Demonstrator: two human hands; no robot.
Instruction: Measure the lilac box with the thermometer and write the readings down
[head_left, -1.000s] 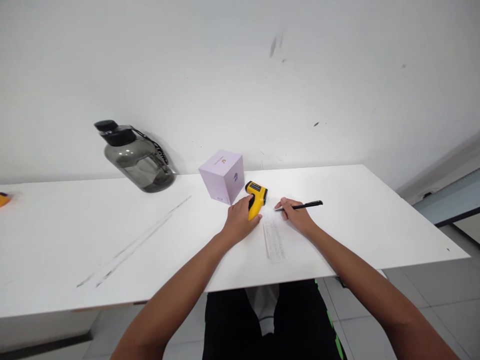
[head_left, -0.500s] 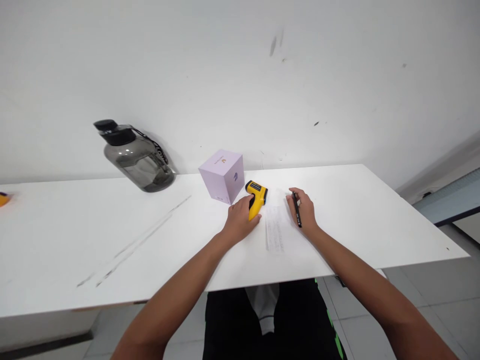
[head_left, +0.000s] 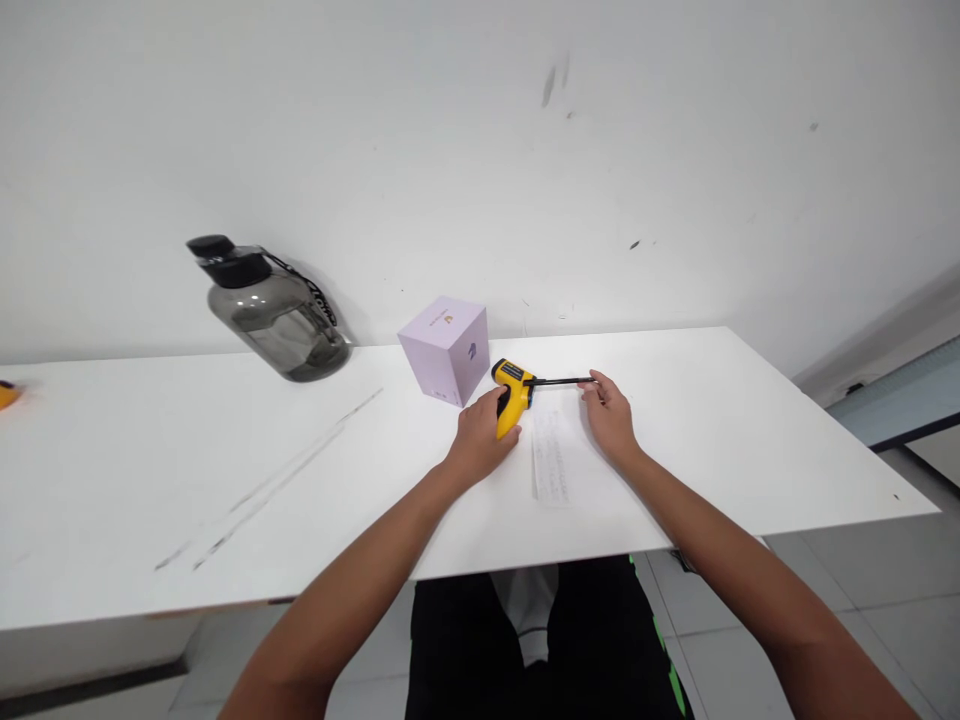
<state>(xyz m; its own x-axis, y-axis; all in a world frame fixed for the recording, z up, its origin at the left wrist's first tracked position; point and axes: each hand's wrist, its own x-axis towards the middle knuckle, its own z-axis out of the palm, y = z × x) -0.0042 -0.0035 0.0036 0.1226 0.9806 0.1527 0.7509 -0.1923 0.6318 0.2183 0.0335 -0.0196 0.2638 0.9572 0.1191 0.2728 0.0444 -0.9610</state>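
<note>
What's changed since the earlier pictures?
The right hand has shifted slightly right, still holding the black pen, which has swung round to extend left, overlapping the yellow device in view. The left hand stays on that device; the lilac box and bottle haven't moved.

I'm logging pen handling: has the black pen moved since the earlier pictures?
Yes: in the right hand, the black pen has moved left, closer to the lilac box.
</note>
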